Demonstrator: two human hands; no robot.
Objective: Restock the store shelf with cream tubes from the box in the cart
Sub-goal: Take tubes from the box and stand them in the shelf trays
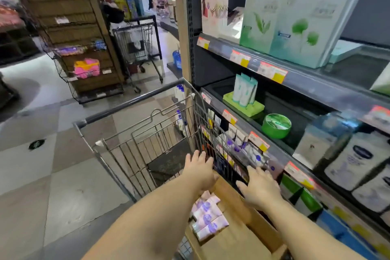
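A brown cardboard box (238,236) lies open in the wire cart (147,143). Several pale tubes with purple marks (207,215) lie in a row at the box's left side. My left hand (200,170) hovers over the far end of the box, fingers spread, holding nothing. My right hand (259,187) is also open, spread over the box's right wall next to the cart's side. Behind the cart's wire side, a lower shelf (242,150) holds similar small tubes, partly hidden by the wire.
The dark shelving unit (295,78) runs along the right, with boxed sets above, a green tub (276,125) and standing tubes in the middle, white bottles (356,162) at right. Another cart (137,46) and a wire rack (80,48) stand ahead on the left.
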